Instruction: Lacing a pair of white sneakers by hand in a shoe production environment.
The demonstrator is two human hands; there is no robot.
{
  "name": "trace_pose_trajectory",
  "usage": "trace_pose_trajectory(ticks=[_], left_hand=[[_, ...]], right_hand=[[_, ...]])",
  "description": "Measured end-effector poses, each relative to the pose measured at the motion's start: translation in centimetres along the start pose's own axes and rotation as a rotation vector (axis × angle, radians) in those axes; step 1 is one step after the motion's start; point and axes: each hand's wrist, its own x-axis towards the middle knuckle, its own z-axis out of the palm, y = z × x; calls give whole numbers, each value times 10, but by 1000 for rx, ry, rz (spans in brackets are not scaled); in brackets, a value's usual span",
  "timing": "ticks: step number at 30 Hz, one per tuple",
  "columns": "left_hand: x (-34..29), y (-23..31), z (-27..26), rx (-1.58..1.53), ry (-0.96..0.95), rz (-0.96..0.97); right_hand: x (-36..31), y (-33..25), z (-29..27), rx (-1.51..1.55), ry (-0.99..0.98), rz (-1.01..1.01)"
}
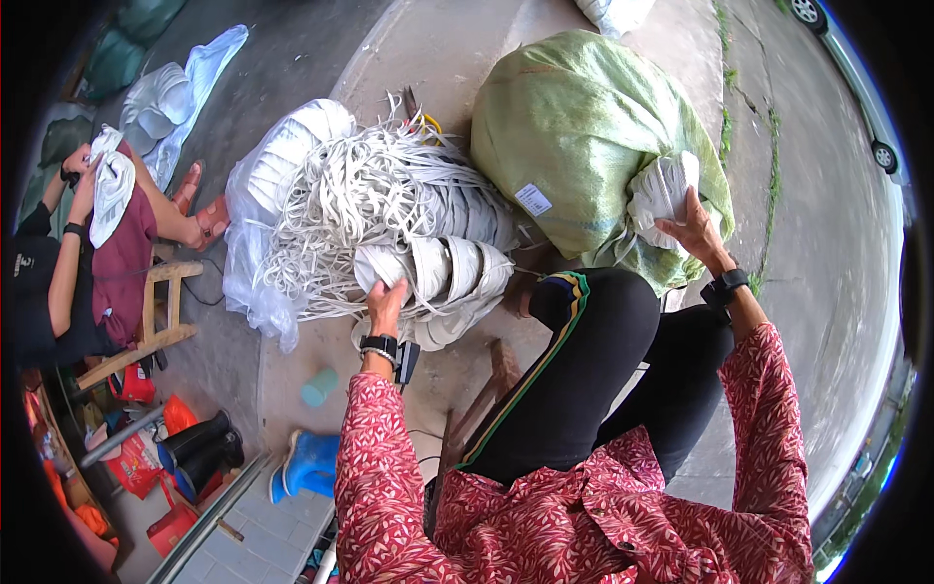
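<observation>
My left hand (386,304) is at the near left end of a row of nested white curved fabric pieces (433,269), its fingers closed on the edge of the end piece. A loose heap of white straps (355,190) lies just beyond it, with more nested pieces under and beside it. Off to the right, my right hand (697,232) grips a compact white bundle of stacked fabric pieces (664,188). That bundle rests against the side of a large, full, pale green woven sack (564,127). My fingers partly hide the bundle's near end.
A clear plastic bag (255,282) borders the heap. At the left, a seated co-worker holds a white piece (114,200) beside a wooden stool (156,316). A teal cup (318,387), blue boots (309,465) and black boots (199,450) stand lower left. My knees are below the sack.
</observation>
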Motion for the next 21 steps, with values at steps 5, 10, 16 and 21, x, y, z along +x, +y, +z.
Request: trace_pose_trajectory(ticks=[5,10,16,21], left_hand=[[12,1,10,-223,-6,-29],[13,-9,-17,349,29,235],[-10,5,13,84,-178,46],[-3,17,36,270,-178,206]], right_hand=[[0,-1,5,30,-15,45],[1,-1,7,25,32,5],[-5,-1,4,59,67,8],[-9,-16,-6,18,-4,22]])
